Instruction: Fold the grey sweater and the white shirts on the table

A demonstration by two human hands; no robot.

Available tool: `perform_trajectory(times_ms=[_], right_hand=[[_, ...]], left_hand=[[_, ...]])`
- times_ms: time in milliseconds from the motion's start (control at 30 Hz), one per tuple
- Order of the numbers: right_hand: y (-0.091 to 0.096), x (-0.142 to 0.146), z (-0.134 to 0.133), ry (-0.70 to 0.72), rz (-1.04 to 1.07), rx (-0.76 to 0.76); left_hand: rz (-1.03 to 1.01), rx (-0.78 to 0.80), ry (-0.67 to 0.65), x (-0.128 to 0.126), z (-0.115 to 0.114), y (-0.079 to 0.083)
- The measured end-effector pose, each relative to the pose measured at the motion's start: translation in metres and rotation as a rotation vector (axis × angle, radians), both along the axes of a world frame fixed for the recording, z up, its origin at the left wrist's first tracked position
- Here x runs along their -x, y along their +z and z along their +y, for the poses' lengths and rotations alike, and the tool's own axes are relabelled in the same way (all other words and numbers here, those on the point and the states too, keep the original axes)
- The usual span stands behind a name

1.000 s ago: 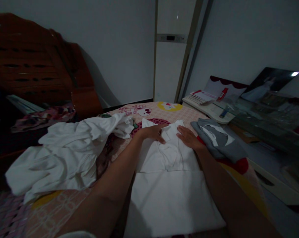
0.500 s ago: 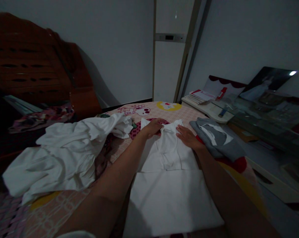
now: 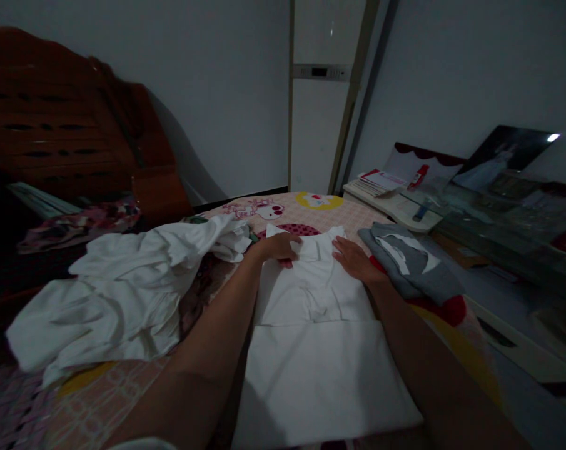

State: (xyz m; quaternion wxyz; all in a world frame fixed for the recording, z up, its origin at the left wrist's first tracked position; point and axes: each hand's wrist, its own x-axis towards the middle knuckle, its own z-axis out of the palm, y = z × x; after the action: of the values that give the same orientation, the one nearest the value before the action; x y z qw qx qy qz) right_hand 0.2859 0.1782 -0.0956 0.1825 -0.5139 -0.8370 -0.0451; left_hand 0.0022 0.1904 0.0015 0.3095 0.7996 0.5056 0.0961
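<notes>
A white shirt (image 3: 327, 375) lies partly folded on the patterned tablecloth before me, its lower part turned up in a broad flat panel. Its collar end (image 3: 329, 240) points away from me, with a few creases in the middle. My left hand (image 3: 281, 247) is closed on the shirt near the collar's left side, fingers curled into the cloth. On the opposite side, my right hand (image 3: 354, 257) rests against the shirt's edge, its fingers stretched out and slightly apart on the fabric.
To the left lies a loose heap of white cloth (image 3: 123, 294). A folded grey garment with a white print (image 3: 411, 259) lies on the right. Beyond it stands a glass-topped cabinet (image 3: 498, 212) with papers and a framed picture. A wooden chair back (image 3: 52, 119) rises at the far left.
My left hand has moved slightly left and towards me, its fingers curling more. The cloth by the collar now lies flatter and wider. My right hand has barely moved.
</notes>
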Motion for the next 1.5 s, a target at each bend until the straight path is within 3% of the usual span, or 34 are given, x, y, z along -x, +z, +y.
perform_trajectory(times_ms=[100,233,300,500,800,1100,1300,1400,1500], right_hand=[[-0.004,-0.002,0.001,0.007,-0.022,-0.028],[-0.006,-0.002,0.001,0.011,-0.023,-0.051],[-0.006,-0.003,0.0,0.013,-0.015,-0.058],[-0.002,-0.003,-0.001,0.012,0.021,-0.023],[0.002,-0.002,0.0,0.031,0.013,-0.042],[0.003,0.001,-0.003,-0.027,-0.015,-0.029],[0.003,0.001,-0.004,-0.019,0.023,-0.018],[0.005,0.003,-0.006,-0.02,0.062,-0.011],[0.021,0.007,-0.01,-0.014,0.17,0.058]], left_hand=[[0.019,-0.102,0.025,0.0,0.004,0.005],[-0.007,-0.181,-0.196,-0.015,-0.001,0.0],[0.067,-0.219,-0.24,-0.028,-0.007,-0.008],[0.253,-0.408,0.001,-0.051,-0.016,-0.021],[0.177,-0.277,0.302,-0.012,0.001,-0.005],[0.297,-0.261,0.265,0.01,0.012,-0.016],[0.216,-0.476,0.403,0.007,0.008,-0.009],[0.046,-0.494,0.234,-0.001,0.008,-0.008],[-0.091,-0.331,-0.01,-0.005,0.009,-0.015]])
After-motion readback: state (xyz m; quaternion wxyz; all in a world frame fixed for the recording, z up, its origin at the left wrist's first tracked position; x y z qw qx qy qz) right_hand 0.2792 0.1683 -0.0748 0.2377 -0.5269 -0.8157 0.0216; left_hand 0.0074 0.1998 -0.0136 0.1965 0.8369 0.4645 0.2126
